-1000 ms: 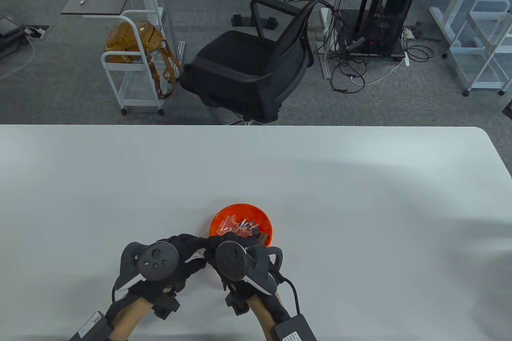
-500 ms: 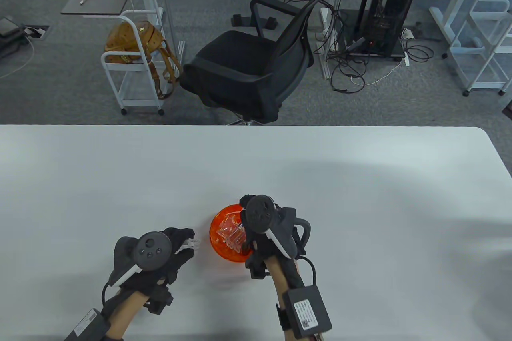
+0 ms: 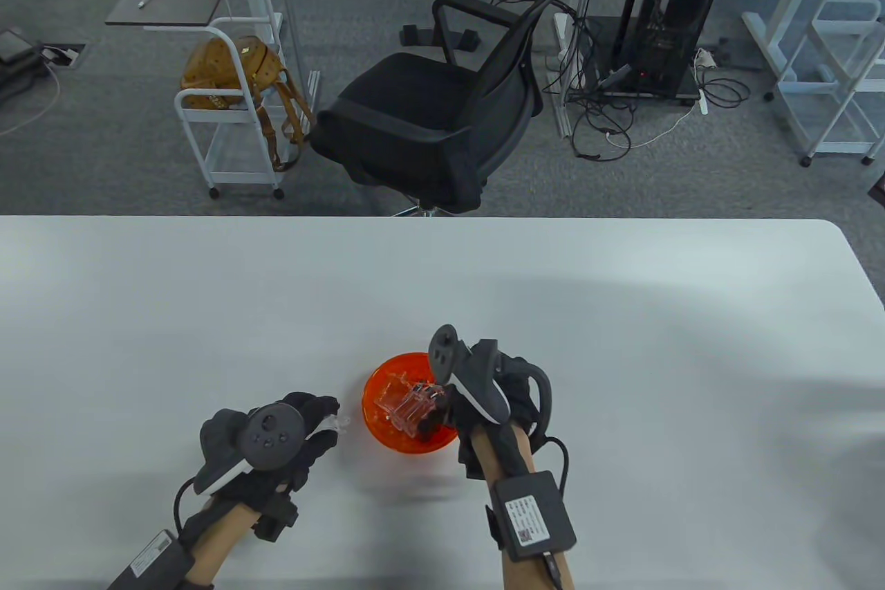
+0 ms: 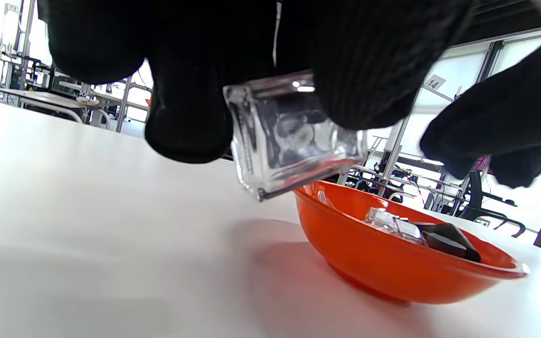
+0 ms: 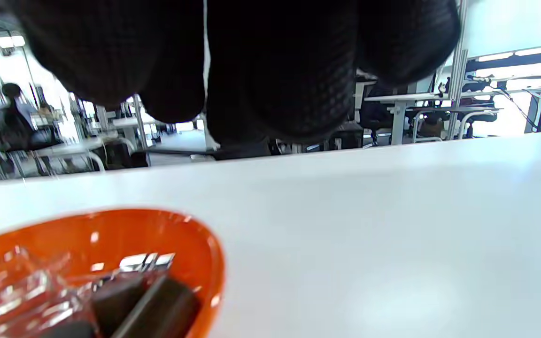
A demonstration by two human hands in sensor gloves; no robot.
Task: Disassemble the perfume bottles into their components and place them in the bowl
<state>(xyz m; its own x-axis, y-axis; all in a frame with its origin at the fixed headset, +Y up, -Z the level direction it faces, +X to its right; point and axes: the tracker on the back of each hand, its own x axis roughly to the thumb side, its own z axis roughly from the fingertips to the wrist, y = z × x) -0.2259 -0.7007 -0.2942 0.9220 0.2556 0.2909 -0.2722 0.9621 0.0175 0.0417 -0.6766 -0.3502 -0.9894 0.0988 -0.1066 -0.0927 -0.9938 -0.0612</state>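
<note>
The left hand (image 3: pixel 276 441) hangs just left of the orange bowl (image 3: pixel 379 427) and pinches a clear glass bottle body (image 4: pixel 294 134) between its gloved fingers (image 4: pixel 190 117). In the left wrist view the square glass piece is tilted and held off the white table (image 3: pixel 622 313), just beside the bowl's near rim without touching it. In the table view only a small clear tip of it shows past the fingertips.

The right hand (image 3: pixel 494 393) sits at the bowl's right edge, its tracker tipped up on its side. Its fingers are curled, bunched along the top of the right wrist view (nothing shows between them there), and the table view hides the fingertips behind the tracker, so whether this hand grasps anything cannot be told.

The bowl rests on the table between the two hands. Inside it lie several clear glass pieces (image 3: pixel 408 403), a few dark brown caps (image 5: pixel 150 300) and some small silvery parts (image 5: pixel 146 260), piled toward the right side.

Beyond the table's far edge stand a black office chair (image 3: pixel 442 113) and a white cart (image 3: pixel 231 126) carrying a brown bag (image 3: pixel 231 68).
</note>
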